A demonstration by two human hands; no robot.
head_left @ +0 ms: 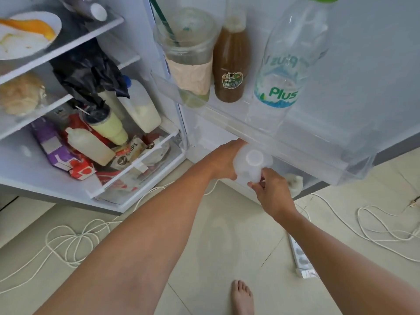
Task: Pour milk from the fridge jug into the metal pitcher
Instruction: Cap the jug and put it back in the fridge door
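A translucent white milk jug with a white cap sits low at the bottom door shelf of the open fridge, seen from above. My left hand wraps round the jug's left side. My right hand pinches the jug's near edge or handle from the right. The metal pitcher is not in view.
The door shelf above the jug carries a plastic cup, a brown bottle and a large water bottle. Fridge shelves on the left are crowded with bottles and cartons. White cables and a power strip lie on the tiled floor. A bare foot stands below.
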